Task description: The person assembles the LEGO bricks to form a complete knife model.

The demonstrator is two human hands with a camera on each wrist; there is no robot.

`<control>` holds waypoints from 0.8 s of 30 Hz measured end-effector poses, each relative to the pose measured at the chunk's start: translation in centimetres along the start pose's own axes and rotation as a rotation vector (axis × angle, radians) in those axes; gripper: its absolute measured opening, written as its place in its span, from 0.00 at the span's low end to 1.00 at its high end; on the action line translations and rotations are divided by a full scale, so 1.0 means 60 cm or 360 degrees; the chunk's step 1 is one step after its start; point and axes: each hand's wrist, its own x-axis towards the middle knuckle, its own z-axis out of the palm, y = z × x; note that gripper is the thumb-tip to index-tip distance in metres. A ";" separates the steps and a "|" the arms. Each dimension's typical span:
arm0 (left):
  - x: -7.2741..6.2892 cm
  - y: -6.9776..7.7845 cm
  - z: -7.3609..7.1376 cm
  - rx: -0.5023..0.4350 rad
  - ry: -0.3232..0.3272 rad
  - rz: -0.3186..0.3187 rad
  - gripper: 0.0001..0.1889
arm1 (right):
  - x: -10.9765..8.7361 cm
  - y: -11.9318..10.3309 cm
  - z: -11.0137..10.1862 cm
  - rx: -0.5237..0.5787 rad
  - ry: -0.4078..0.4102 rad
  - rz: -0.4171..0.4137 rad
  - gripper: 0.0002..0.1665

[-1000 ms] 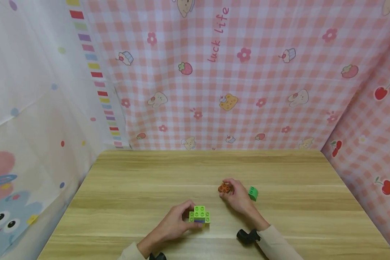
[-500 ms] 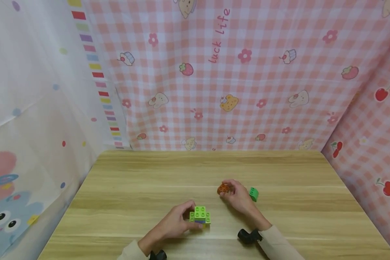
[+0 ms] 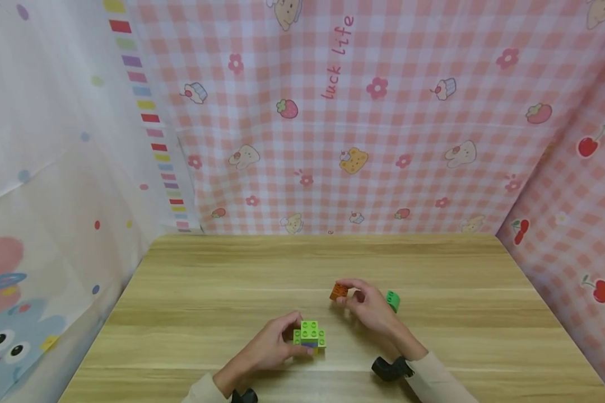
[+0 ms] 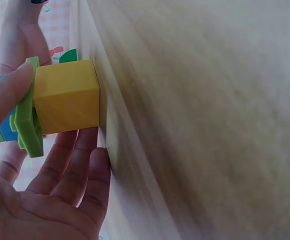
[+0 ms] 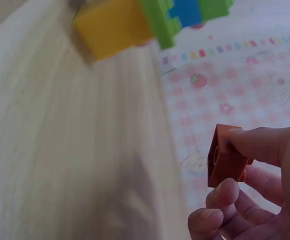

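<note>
My left hand (image 3: 277,344) holds a stack of toy building bricks (image 3: 310,330) between thumb and fingers, near the table's front middle. A yellow brick (image 4: 67,95) forms its base, standing on the tabletop. Above it come a light green plate (image 4: 30,125), a blue layer and a light green brick on top. Farther back and to the right, my right hand (image 3: 370,309) pinches an orange-brown brick (image 3: 339,291) between thumb and fingertips. In the right wrist view that brick (image 5: 228,157) is tilted, its hollow underside partly showing, and apart from the table.
A green brick with a curved side (image 3: 392,300) lies on the wooden table (image 3: 222,274), just right of my right hand. Black wrist mounts (image 3: 390,368) sit at both wrists. Patterned cloths (image 3: 307,140) hang behind and at both sides.
My right hand has shifted slightly left with the orange-brown brick and turned it, so its side now faces the head camera. The left hand and its stack have stayed in place.
</note>
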 end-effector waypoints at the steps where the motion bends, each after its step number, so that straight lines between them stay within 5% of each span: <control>1: 0.000 0.000 0.000 0.0003 -0.0001 0.0001 0.17 | -0.002 -0.005 -0.001 -0.0002 -0.0007 -0.0021 0.23; 14: 0.001 0.000 -0.003 0.0010 -0.0005 0.0040 0.16 | -0.042 -0.091 0.008 0.0028 -0.0226 -0.0456 0.22; 24: 0.001 0.006 0.000 -0.0104 -0.0025 0.0044 0.15 | -0.060 -0.106 0.024 0.0005 -0.0346 -0.0672 0.21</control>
